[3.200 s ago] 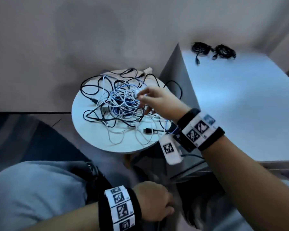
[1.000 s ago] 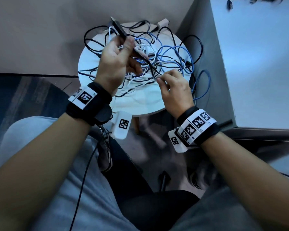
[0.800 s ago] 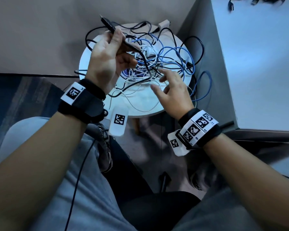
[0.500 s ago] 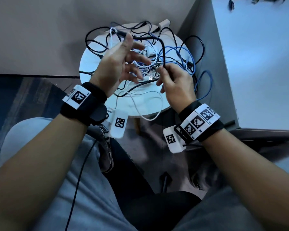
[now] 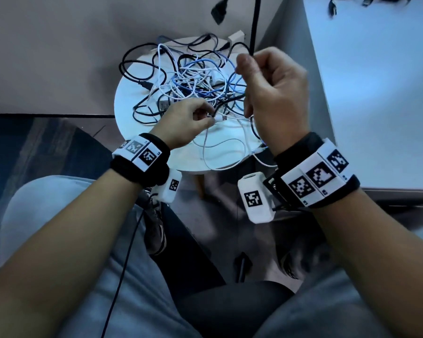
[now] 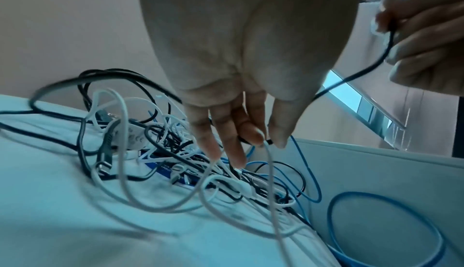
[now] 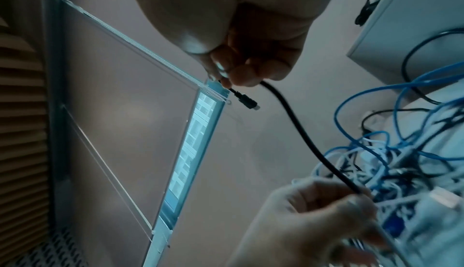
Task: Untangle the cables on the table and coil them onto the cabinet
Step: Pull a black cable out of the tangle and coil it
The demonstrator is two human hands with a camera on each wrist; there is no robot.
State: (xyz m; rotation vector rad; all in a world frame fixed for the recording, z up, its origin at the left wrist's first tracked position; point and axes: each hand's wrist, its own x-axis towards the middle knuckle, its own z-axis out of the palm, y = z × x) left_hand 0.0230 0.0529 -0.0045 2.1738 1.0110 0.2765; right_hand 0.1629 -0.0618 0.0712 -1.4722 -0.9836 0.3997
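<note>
Head view shows both hands low in frame: the left hand [image 5: 186, 118] pinches a black cable [image 7: 296, 124] where it leaves the tangle [image 5: 193, 81], and the right hand [image 5: 274, 93], at 1 o'clock from it, grips the same cable near its plug. Beyond, most cables lie knotted on the round table [image 5: 225, 157]. Farthest, at 1 o'clock, the cabinet [image 5: 376, 81] already carries coiled black cables [image 5: 352, 1]; I judge the task early.

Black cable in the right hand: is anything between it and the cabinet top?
Yes. The black cable runs from the right hand down into the tangle of white and blue cables on the round white table; the left hand pinches it there.
</note>
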